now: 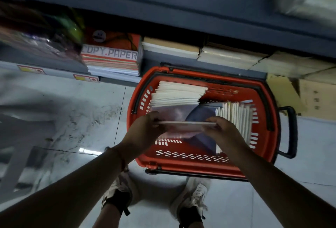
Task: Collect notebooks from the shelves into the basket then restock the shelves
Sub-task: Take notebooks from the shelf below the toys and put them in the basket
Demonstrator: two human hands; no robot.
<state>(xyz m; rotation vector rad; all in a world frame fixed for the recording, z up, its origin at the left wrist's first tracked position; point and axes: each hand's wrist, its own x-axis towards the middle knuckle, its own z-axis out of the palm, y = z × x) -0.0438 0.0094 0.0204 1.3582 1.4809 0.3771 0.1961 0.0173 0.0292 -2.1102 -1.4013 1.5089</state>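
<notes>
A red plastic basket [181, 164] stands on the floor in front of the bottom shelf [54, 74]. Inside lie a fanned stack of white-edged notebooks [176, 93] at the far left and several upright notebooks [238, 118] at the right. Over the basket's middle I hold a thin bundle of notebooks [185, 122] edge-on. My left hand [145, 131] grips its left end and my right hand [221, 129] grips its right end. A purple cover [174, 112] and a dark blue cover [201, 115] show beneath the bundle.
The bottom shelf holds a ream marked COPY PAPER [111, 58], wrapped paper packs [227, 57] and glossy packets [36, 42] at the left. Cardboard boxes [312, 97] stand right of the basket. The basket's black handle [291, 133] sticks out right. My shoes [194, 202] stand close behind the basket.
</notes>
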